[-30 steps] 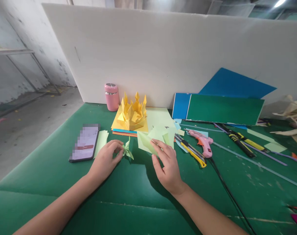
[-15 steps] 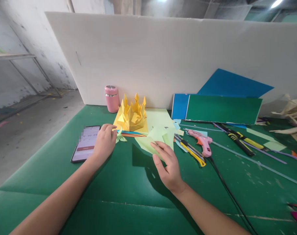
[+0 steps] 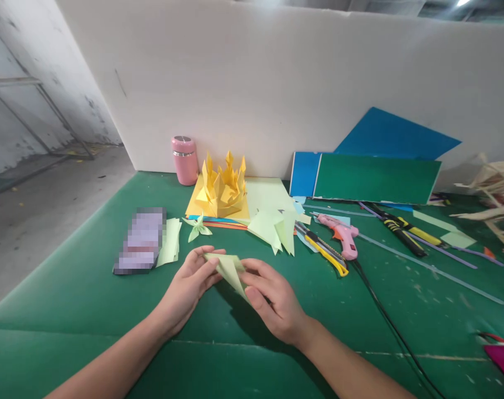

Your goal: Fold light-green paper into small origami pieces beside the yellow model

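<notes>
A folded piece of pale green paper (image 3: pixel 234 270) is held above the table, between both my hands. My left hand (image 3: pixel 189 285) pinches its left tip, thumb on top and fingers beneath. On the other side, the fingers of my right hand (image 3: pixel 279 299) close on the paper's right part, partly hiding it. Just beyond my left hand lies a small folded green paper flower (image 3: pixel 199 226). More folded pale green pieces (image 3: pixel 268 228) rest beyond my right hand. A stack of narrow green papers (image 3: pixel 168 242) lies left of the flower.
A phone (image 3: pixel 141 241) lies at left. Behind stand a pink flask (image 3: pixel 185 160) and a yellow paper crown (image 3: pixel 222 191). To the right lie a yellow cutter (image 3: pixel 324 252), a pink glue gun (image 3: pixel 341 235) with its cable, pliers (image 3: pixel 401 230) and thin strips. A white board (image 3: pixel 235 83) rises behind.
My left hand has moved right and nearer from beside the phone, uncovering the narrow green papers. My right hand has come nearer me. Both now hold the folded green paper.
</notes>
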